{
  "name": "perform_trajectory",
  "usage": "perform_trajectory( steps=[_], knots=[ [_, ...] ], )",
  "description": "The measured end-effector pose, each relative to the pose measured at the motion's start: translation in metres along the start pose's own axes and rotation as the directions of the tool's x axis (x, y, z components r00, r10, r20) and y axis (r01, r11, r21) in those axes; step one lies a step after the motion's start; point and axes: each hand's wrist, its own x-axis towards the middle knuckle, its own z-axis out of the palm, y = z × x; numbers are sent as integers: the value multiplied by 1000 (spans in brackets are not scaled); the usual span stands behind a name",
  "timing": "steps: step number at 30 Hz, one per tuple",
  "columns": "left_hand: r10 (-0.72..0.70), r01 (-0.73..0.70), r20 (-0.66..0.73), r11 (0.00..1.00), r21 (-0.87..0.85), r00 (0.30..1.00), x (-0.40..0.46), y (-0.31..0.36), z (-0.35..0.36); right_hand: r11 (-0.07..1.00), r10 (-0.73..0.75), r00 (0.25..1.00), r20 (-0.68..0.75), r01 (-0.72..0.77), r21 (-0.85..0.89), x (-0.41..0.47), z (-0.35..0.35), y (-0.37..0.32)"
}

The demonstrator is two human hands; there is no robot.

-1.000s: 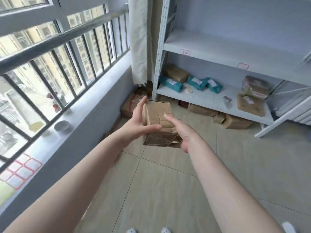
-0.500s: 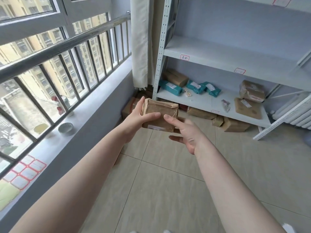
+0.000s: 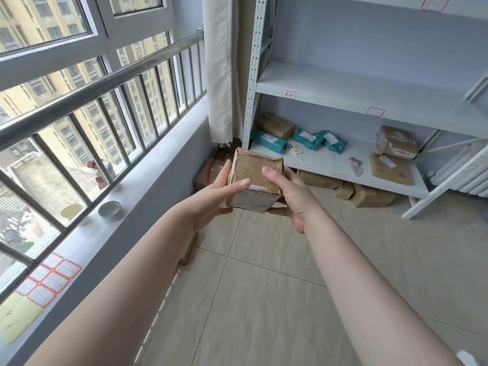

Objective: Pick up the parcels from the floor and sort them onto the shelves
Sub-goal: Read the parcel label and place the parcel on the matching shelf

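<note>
A small brown cardboard parcel (image 3: 255, 175) is held in the air above the tiled floor, with the left hand (image 3: 215, 195) on its left side and the right hand (image 3: 290, 191) on its right side. It is wrapped in shiny clear tape, its edges are dented, and a white label sits on the face that looks down toward the camera. It is tilted — the top face leans away.

The lowest shelf (image 3: 317, 161) carries teal bag parcels (image 3: 269, 140) and brown parcels (image 3: 396, 142). More brown boxes (image 3: 371, 198) lie on the floor under it.
</note>
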Motion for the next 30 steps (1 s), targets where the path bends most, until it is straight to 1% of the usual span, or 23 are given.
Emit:
perform_trajectory(
  steps=[2,4,7,12,15,19,24,27,30],
  knots=[
    [30,-30,5,998,53,1000,-2,1,-1,998,61,998,6,-61,-12,1,-3,-5],
    [62,-57,-51,995,82,997,-4,2,2,995,96,995,23,-95,-28,1,-5,-9],
    [73,-54,-143,990,129,987,-5,5,7,993,95,993,76,-90,-78,1,-4,-11],
    [34,5,-219,985,173,975,-6,8,9,993,81,989,127,-69,-96,-1,-4,-8],
    [-17,52,-249,989,136,968,-5,12,9,990,53,988,143,-33,-139,3,-3,-6],
    [-64,95,-283,991,98,957,-4,12,4,990,27,997,78,-15,-142,11,-1,-3],
    [-11,45,-280,993,112,960,-3,11,-1,997,62,996,59,-60,-38,16,2,0],
    [3,4,-334,1000,18,942,0,8,-3,993,107,993,54,-110,47,17,5,4],
    [-35,13,-389,998,-60,921,3,5,-6,990,122,991,58,-125,59,19,7,9]
  ],
)
